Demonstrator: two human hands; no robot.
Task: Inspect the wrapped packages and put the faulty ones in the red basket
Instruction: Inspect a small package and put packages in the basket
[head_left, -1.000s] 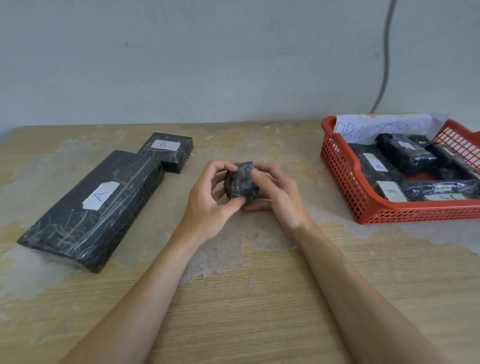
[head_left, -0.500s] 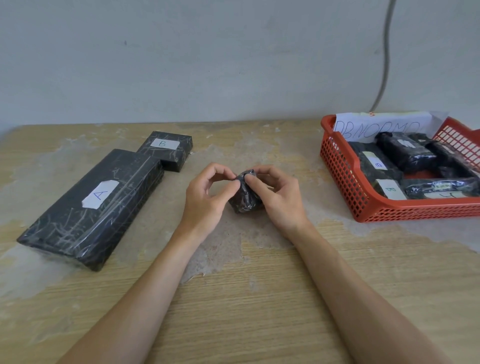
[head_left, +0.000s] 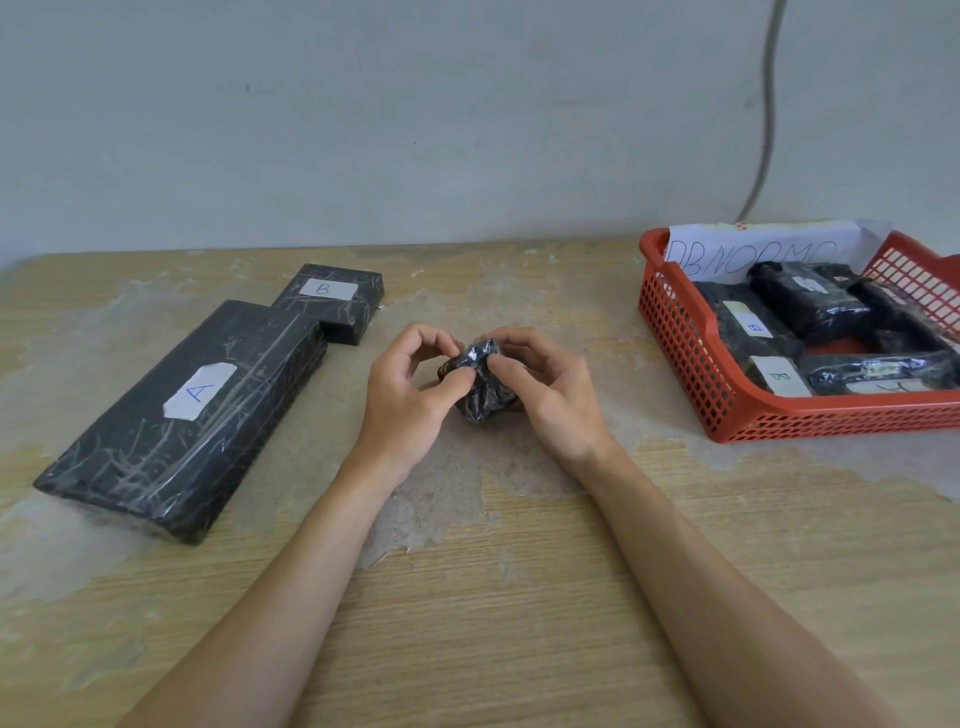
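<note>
Left hand (head_left: 410, 400) and right hand (head_left: 553, 397) are bare, as are the 2 slender forearms (head_left: 291, 597).

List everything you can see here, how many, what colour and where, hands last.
package labelled A: 1, black, table left
package labelled B: 1, black, behind A's far end
small crumpled package: 1, black, centre, between both hands
red basket: 1, red, table right
basket packages: several, black, inside red basket
paper sign: 1, white, basket's far edge
cable: 1, grey, wall above basket
table: 1, worn light wood, under everything
left hand: 1, pinching small crumpled package
right hand: 1, pinching small crumpled package
</note>
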